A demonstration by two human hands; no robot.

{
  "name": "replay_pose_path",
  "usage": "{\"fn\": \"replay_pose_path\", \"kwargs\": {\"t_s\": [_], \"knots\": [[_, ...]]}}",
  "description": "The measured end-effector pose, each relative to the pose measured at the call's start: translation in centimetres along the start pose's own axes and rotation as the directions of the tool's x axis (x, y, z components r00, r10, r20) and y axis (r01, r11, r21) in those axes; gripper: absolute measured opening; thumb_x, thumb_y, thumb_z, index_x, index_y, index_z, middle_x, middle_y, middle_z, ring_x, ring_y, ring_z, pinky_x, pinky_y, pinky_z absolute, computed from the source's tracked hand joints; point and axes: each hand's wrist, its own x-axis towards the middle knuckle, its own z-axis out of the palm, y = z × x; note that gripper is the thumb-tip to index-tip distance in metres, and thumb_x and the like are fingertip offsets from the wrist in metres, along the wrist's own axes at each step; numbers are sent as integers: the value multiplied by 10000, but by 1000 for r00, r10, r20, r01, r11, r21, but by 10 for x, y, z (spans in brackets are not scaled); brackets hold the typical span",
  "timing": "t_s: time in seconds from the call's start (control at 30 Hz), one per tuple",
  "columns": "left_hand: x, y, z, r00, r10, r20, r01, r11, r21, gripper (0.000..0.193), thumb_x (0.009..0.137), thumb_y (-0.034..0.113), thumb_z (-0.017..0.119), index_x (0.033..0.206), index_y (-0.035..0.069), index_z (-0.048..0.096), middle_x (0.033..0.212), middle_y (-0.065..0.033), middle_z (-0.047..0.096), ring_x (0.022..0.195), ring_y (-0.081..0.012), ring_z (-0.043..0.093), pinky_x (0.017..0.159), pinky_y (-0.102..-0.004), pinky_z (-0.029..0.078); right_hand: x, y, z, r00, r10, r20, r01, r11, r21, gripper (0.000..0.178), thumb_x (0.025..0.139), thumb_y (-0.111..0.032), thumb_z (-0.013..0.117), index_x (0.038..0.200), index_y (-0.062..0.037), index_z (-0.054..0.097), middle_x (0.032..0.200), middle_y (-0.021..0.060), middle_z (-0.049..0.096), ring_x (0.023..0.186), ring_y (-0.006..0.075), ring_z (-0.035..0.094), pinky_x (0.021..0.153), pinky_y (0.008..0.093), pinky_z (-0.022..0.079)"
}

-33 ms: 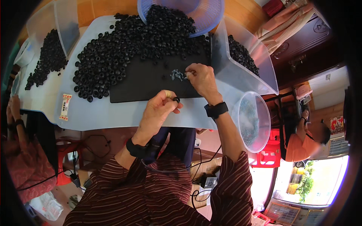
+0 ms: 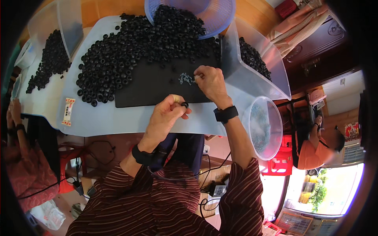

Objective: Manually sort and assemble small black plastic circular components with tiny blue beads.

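Observation:
Between its thumb and fingers, my left hand [image 2: 165,118] pinches a small black ring [image 2: 184,105], just off the near edge of a black mat [image 2: 153,86]. A pale wrap sits on one of its fingers. My right hand [image 2: 212,84] is over the mat's right part, fingertips pressed together beside a scatter of tiny silvery pieces [image 2: 186,78]. What those fingertips hold, if anything, is too small to make out. A large pile of black rings [image 2: 104,65] covers the table beyond and left of the mat.
A blue basket [image 2: 220,17] tips rings onto the table [image 2: 102,126]. A clear bin [image 2: 252,76] of rings and a round tub [image 2: 262,126] of tiny pieces stand right. A wrapped bar [image 2: 68,112] lies left. Another person's hands [image 2: 15,112] are far left; someone in orange [image 2: 317,151] sits right.

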Motion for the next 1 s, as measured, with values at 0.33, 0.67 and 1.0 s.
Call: {"fn": "replay_pose_path", "kwargs": {"t_s": [0.33,0.67,1.0], "knots": [[0,-3,-3,998,30,49,-28,998,-50,157,909,42,544,1057,-9,553,881,-50,611,845,-124,631,769,-262,507,10,3,-18,923,369,110,-385,891,239,196,800,-110,582,873,28,701,666,135,666,608,189,651,623,303,520],[1,-2,-2,998,39,42,-39,999,7,153,910,41,542,1055,-9,552,858,-43,604,842,-122,632,767,-261,509,-3,-10,-11,985,125,119,-145,973,178,171,754,-59,619,882,25,694,752,187,684,710,274,695,699,327,546],[1,-2,0,999,31,33,-32,999,19,170,916,54,547,1075,-7,546,873,-76,646,803,-125,628,763,-261,508,-17,-15,-14,987,118,112,-121,992,20,162,714,-19,635,862,36,670,714,168,667,668,230,677,656,306,532]]}}
